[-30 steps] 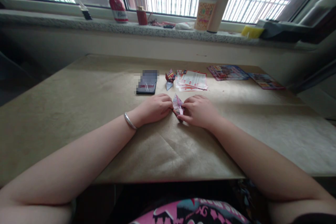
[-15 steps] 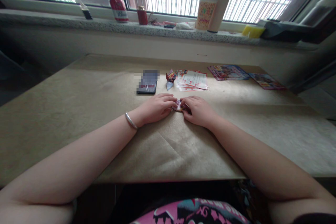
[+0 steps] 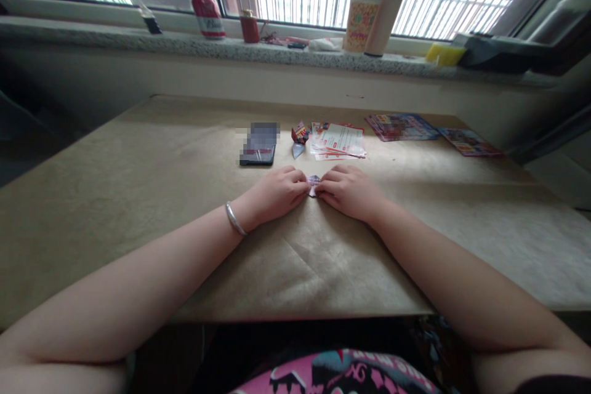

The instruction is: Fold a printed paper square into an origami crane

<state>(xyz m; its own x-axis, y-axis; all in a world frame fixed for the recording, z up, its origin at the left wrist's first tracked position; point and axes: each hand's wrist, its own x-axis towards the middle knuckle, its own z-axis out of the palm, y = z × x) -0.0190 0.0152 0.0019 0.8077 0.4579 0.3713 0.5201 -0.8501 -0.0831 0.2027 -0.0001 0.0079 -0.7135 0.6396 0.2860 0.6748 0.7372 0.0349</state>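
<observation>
Between my two hands, low on the table, is a small piece of folded printed paper (image 3: 314, 183), whitish and purple. My left hand (image 3: 282, 192), with a silver bangle at the wrist, pinches its left edge. At its right edge the fingers of my right hand (image 3: 347, 192) are closed on it. Fingertips cover both sides of the paper, so only its middle shows. Just beyond stands a folded paper figure (image 3: 300, 135) in red, dark and pale blue. Beside that lies a pile of printed paper sheets (image 3: 341, 139) with red edges.
A phone (image 3: 259, 146), partly blurred out, lies left of the paper figure. Colourful printed booklets (image 3: 401, 127) rest at the back right of the table (image 3: 138, 197). On the windowsill stand a red can (image 3: 207, 15), a red bottle (image 3: 250, 28) and a patterned paper cup (image 3: 361, 21).
My fingers have shifted on the paper, drawing slightly apart and curling at its edges. More of its middle shows, with a narrower, more pointed outline.
</observation>
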